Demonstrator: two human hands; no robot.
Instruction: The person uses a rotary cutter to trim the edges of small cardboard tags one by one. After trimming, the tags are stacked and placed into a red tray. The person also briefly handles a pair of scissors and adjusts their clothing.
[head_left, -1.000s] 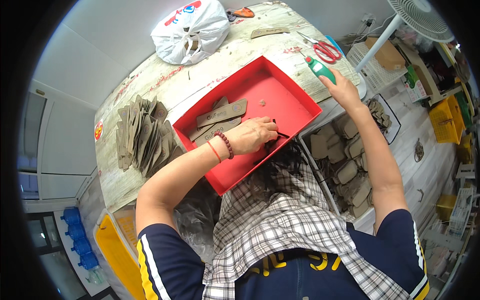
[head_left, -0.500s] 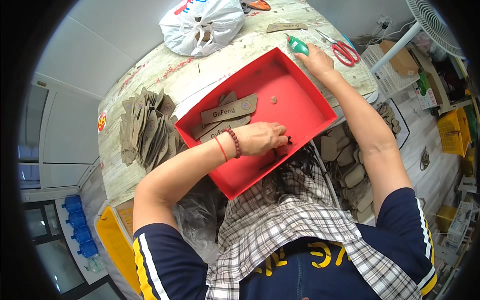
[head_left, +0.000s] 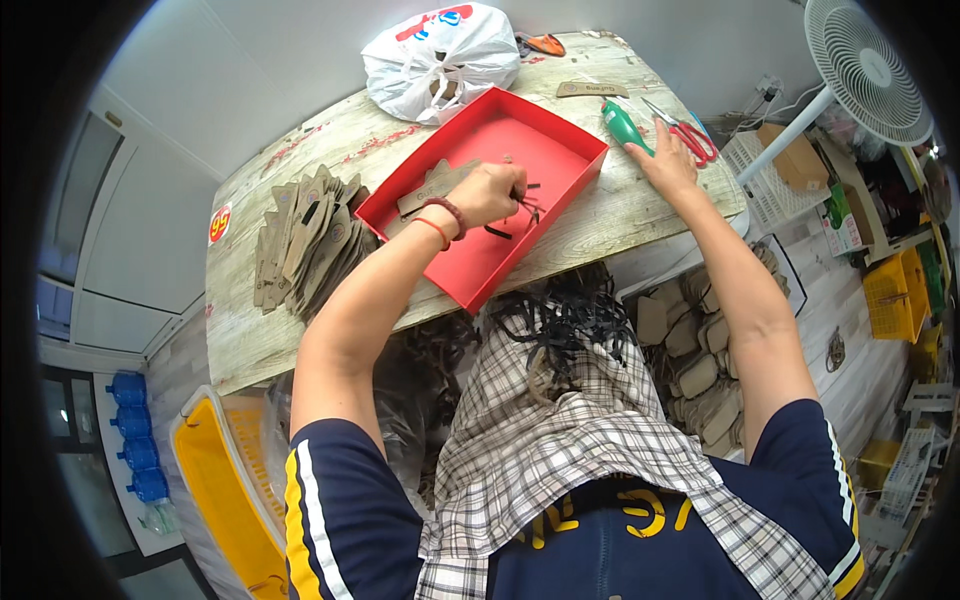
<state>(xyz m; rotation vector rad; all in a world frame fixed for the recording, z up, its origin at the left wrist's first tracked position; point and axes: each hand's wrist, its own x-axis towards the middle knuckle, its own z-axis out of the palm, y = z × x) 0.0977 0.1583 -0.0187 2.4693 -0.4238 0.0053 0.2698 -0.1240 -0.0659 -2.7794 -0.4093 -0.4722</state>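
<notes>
Left hand (head_left: pixel 490 192) curled shut over the red tray (head_left: pixel 560 160), pinching a few thin black strips (head_left: pixel 522 208) that dangle into the tray's middle. Right hand (head_left: pixel 665 165) flat and open on the worktop (head_left: pixel 590 225), fingertips touching the green tool (head_left: pixel 625 125), not gripping it. Tray is rigid, shallow, square-cornered, set at an angle with its near corner hanging past the worktop's front edge; brown card tags (head_left: pixel 432 185) lie at its far-left side. Worktop is worn pale wood-grain. Loose fan of brown card tags (head_left: pixel 305 245) left of the tray, near it. Red-handled scissors (head_left: pixel 685 130) just beside the right hand, close to the right edge. Crinkled white plastic bag (head_left: pixel 440 60) behind the tray. Bare worktop strip between tray and right hand.
</notes>
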